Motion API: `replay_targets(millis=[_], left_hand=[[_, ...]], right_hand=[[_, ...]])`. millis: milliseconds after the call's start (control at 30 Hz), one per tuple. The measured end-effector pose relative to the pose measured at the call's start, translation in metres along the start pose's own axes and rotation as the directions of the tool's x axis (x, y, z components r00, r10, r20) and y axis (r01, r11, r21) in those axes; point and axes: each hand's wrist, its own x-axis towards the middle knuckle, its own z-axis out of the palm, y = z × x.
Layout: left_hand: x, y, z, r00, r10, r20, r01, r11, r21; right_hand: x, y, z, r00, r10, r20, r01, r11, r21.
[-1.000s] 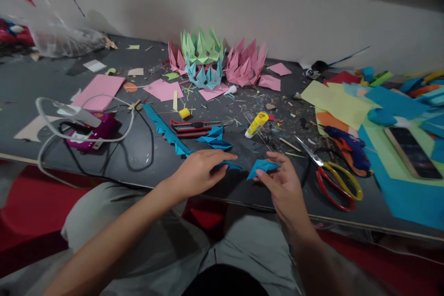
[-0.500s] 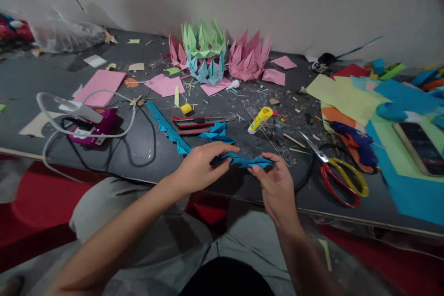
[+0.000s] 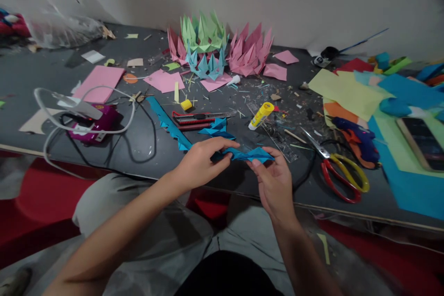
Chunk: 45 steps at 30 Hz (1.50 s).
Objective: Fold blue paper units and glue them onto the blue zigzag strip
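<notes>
Both my hands grip a long folded blue paper strip [image 3: 169, 127] with pointed pieces along it. Its far end lies on the table to the left; the near part runs up between my hands. My left hand [image 3: 208, 159] pinches the strip between thumb and fingers. At the right end, my right hand [image 3: 274, 178] holds a pointed folded piece [image 3: 258, 153] between thumb and fingertips. Just beyond my hands lie another folded blue piece [image 3: 218, 128] and a red utility knife [image 3: 204, 118]. An uncapped yellow glue stick [image 3: 261, 115] stands tilted nearby, its yellow cap [image 3: 186, 105] apart from it.
Green, pink and light blue folded paper crowns [image 3: 204, 32] stand against the wall. Scissors [image 3: 342, 173], a glue gun [image 3: 359, 141], coloured paper sheets [image 3: 350, 92] and a phone [image 3: 423, 141] lie right. A purple power adapter [image 3: 93, 125] with looping cables sits left. Paper scraps litter the table.
The folded piece at my right fingertips has tilted, showing more of its face, and my right hand has shifted slightly left and up. The camera view has moved a little. My left hand keeps its pinch.
</notes>
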Motion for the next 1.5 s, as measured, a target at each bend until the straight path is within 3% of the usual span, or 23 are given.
replay_targets(millis=[400,900,1233,1500], left_hand=[[-0.001,-0.003,0.006,0.999,0.03,0.04,-0.031,0.999,0.019],[-0.003,-0.004,0.009,0.996,0.063,0.062,-0.068,0.995,0.069],[0.001,0.002,0.001,0.971,-0.167,0.171,0.178,0.983,-0.048],[0.003,0.006,-0.005,0.932,-0.185,0.311,0.241,0.958,-0.155]], right_hand=[[0.001,0.002,0.004,1.0,-0.007,0.012,0.008,0.997,-0.077],[0.004,0.006,0.006,1.0,-0.019,-0.025,0.018,0.999,-0.05],[0.001,0.012,0.002,0.995,-0.097,-0.034,0.091,0.986,-0.141],[-0.005,0.008,0.0,0.979,-0.199,0.033,0.201,0.954,-0.223]])
